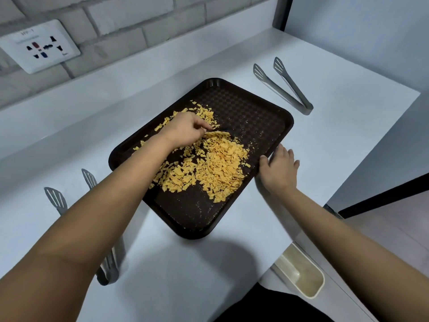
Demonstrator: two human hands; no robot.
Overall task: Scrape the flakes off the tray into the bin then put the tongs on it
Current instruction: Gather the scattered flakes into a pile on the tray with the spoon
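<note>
A dark brown tray [255,108] lies at an angle on the white counter. Yellow flakes [220,166] are heaped near its middle, with thinner scatter toward the left edge. My left hand [185,129] is over the flakes and grips a thin dark scraper [218,130] whose edge meets the top of the heap. My right hand [281,168] touches the tray's right rim with relaxed fingers. One pair of metal tongs [284,87] lies on the counter beyond the tray at the right. A second pair of tongs [55,201] lies at the left, partly hidden by my left forearm.
A cream bin [301,275] hangs below the counter's front right edge. The counter [336,135] ends at the right, with floor beyond. A wall socket [39,46] sits on the brick wall at the far left.
</note>
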